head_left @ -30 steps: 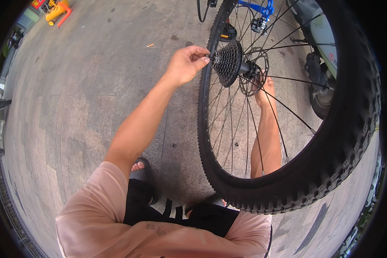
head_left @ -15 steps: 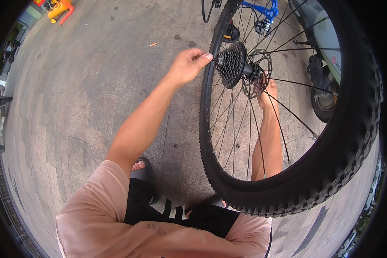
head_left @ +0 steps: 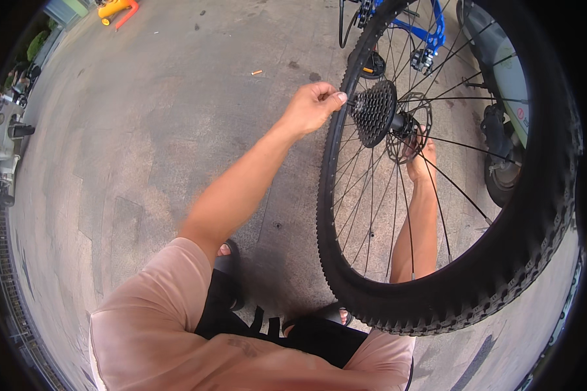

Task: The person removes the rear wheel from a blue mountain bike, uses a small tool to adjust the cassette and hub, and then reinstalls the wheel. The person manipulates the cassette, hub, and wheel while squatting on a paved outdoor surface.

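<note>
A bicycle wheel (head_left: 460,300) with a knobbly black tyre is held up on the right, tilted, in front of me. Its cassette (head_left: 375,114) of stacked dark sprockets faces left, and a thin brake disc (head_left: 398,146) sits on the hub's other side. With thumb and fingers pinched together, my left hand (head_left: 313,107) grips the axle end that pokes out beside the cassette. Beyond the spokes, my right hand (head_left: 424,156) is curled at the hub's disc side; the disc and spokes partly hide its fingers.
Part of a blue bicycle frame (head_left: 430,32) with a pedal (head_left: 374,65) stands beyond the wheel. A parked scooter (head_left: 502,124) is at the right. At the far left are a yellow machine with an orange handle (head_left: 117,10) and parked vehicles (head_left: 6,137). Paving (head_left: 137,169) lies below.
The whole scene, hands and wheel included, has shifted slightly right and down in the picture. Both hands keep the same hold on the wheel.
</note>
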Tool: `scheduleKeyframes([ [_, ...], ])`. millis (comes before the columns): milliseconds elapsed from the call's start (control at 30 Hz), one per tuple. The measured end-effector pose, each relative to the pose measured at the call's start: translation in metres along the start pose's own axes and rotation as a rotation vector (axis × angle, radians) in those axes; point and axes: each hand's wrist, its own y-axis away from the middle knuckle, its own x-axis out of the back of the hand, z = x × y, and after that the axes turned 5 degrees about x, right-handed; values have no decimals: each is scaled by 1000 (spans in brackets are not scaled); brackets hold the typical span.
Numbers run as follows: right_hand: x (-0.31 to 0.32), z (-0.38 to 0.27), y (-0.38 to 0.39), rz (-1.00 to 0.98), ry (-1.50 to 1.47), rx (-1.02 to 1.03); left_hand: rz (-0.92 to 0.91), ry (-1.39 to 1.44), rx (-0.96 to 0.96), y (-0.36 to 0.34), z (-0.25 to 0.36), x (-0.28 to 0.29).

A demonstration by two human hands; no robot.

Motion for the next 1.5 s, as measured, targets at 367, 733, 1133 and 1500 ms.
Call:
scheduleKeyframes([
  [367,-3,0,4,74,6,-4,-81,45,-48,1,3,1],
  [733,-3,-2,2,58,9,-32,-61,17,43,-3,3,0],
  [1133,-3,-4,5,34,28,1,-52,-186,64,2,22,3],
  [1500,-6,-6,5,42,-15,-16,2,-135,-110,3,13,-2],
])
